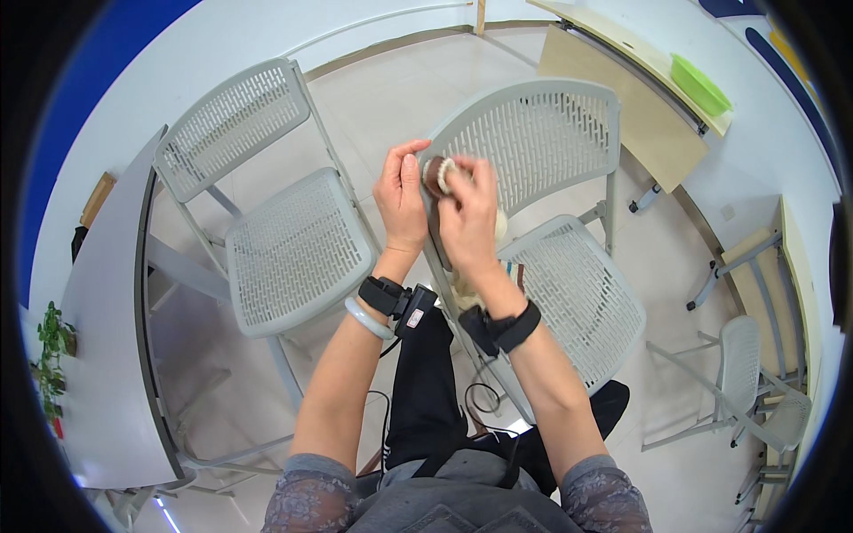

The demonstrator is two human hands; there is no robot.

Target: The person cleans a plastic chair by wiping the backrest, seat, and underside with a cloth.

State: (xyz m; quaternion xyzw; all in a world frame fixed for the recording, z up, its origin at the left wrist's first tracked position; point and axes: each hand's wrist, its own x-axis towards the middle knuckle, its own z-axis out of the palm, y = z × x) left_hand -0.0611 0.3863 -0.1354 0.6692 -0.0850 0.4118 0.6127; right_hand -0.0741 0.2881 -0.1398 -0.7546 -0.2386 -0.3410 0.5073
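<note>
My right hand (470, 220) holds a small brown item with a white knobbly edge (436, 175), blurred, near the upper left edge of a grey folding chair's backrest (533, 133). My left hand (402, 200) is upright beside that edge, fingers together and slightly bent, thumb along them; nothing shows in it. Whether it touches the chair frame, I cannot tell. Behind my right wrist, cream fabric with blue and brown stripes (516, 272) lies at the chair's seat (573, 300), partly hidden. A pale rounded thing (500, 225) shows beside my right hand. Both wrists wear black straps with small devices.
Another grey folding chair (300, 253) stands at the left, beside a long table (110, 346) with a green plant (53, 360). A light green basin (700, 85) sits on a folded-top table at the upper right. More chairs (740, 366) stand along the right. Thin cables hang from my wrists.
</note>
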